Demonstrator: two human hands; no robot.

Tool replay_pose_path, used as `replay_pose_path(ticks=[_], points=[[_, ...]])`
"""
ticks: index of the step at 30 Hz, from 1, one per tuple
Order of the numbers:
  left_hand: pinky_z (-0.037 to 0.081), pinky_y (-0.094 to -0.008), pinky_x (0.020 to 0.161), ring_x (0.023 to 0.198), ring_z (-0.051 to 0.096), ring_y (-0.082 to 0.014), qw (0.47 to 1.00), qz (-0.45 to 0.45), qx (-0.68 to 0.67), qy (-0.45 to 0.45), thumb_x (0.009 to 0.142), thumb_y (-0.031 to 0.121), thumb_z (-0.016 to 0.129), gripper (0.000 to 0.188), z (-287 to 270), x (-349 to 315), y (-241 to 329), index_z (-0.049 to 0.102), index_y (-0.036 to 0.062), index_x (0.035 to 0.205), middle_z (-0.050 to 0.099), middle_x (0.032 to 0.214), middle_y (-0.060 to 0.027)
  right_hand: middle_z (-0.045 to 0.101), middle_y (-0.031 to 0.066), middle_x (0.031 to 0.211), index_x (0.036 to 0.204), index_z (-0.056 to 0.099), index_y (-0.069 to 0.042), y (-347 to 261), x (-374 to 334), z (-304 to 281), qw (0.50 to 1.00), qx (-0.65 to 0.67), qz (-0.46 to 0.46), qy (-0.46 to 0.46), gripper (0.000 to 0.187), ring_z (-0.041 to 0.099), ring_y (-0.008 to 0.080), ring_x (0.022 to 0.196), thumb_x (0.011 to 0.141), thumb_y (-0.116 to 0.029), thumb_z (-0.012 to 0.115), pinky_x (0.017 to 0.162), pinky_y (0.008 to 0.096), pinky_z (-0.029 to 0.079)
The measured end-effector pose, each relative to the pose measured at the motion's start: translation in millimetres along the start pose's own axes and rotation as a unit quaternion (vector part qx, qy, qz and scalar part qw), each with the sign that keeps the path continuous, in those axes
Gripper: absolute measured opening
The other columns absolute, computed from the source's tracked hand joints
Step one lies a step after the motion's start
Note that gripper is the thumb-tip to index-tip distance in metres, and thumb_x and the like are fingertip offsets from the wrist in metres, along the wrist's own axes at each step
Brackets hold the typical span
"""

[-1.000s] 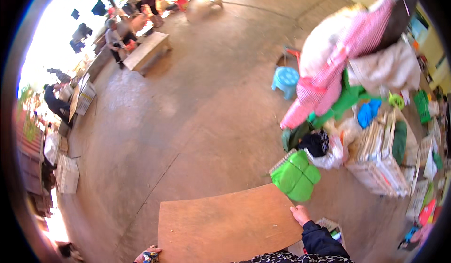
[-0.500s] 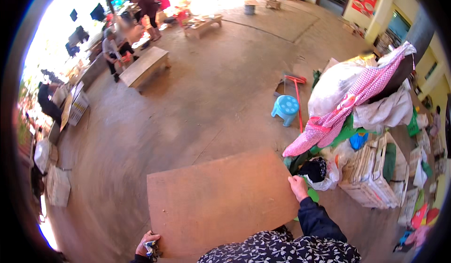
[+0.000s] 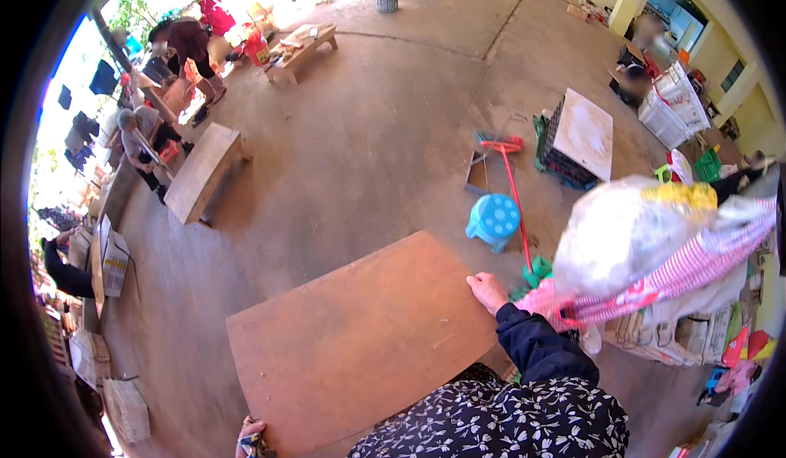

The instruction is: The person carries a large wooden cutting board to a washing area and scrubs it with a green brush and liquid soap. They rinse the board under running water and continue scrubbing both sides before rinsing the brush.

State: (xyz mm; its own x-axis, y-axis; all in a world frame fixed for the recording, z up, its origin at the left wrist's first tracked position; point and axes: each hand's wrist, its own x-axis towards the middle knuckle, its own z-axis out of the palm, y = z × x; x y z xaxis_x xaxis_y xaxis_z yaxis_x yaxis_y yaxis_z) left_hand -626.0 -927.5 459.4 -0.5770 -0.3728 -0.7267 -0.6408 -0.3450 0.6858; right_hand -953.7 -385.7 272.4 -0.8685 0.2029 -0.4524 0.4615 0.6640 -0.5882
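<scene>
A large reddish-brown wooden board (image 3: 360,327) is held flat in front of my body, tilted so that its right side lies farther from me. My right hand (image 3: 489,293) grips its right edge, the thumb on top. At the near left corner my left hand (image 3: 252,435) closes on the board's edge, with some patterned cloth at the palm or wrist; part of this hand is cut off by the lower rim. Against the board's near edge rests my black apron (image 3: 491,421) with white flowers.
Ahead right stand a blue stool (image 3: 494,219), a red broom (image 3: 509,180) and a dark crate with a pale board (image 3: 583,135). Bags and pink checked cloth (image 3: 655,294) hang close by my right arm. A low wooden bench (image 3: 203,171) and several people are at left.
My view has turned and moved forward, so the stool and bags appear nearer. The board has swung a little, its right side going farther away. Both hands keep their grip.
</scene>
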Motion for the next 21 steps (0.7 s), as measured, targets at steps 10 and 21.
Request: replay_pose_path(ticks=[10, 21], points=[[0.036, -0.0246, 0.044, 0.056, 0.045, -0.0088, 0.992, 0.04, 0.038, 0.113, 0.082, 0.03, 0.065, 0.035, 33, 254, 213, 0.059, 0.0181, 0.114, 0.051, 0.075, 0.0054, 0.067, 0.0208, 0.101, 0.098, 0.068, -0.004, -196, 231, 47, 0.999, -0.01, 0.01, -0.035, 0.046, 0.062, 0.0374, 0.1, 0.08, -0.044, 0.054, 0.085, 0.0448, 0.048], [0.046, -0.0283, 0.09, 0.091, 0.06, -0.016, 0.96, 0.053, 0.111, -0.252, 0.082, 0.012, 0.062, 0.016, 253, 584, 549, 0.064, 0.0069, 0.097, 0.064, 0.089, -0.0031, 0.06, 0.0016, 0.065, 0.073, 0.063, 0.004, -220, 367, -34, 0.956, 0.193, 0.162, 0.149, 0.026, 0.053, 0.0106, 0.063, 0.083, -0.02, 0.06, 0.057, 0.0315, 0.041]])
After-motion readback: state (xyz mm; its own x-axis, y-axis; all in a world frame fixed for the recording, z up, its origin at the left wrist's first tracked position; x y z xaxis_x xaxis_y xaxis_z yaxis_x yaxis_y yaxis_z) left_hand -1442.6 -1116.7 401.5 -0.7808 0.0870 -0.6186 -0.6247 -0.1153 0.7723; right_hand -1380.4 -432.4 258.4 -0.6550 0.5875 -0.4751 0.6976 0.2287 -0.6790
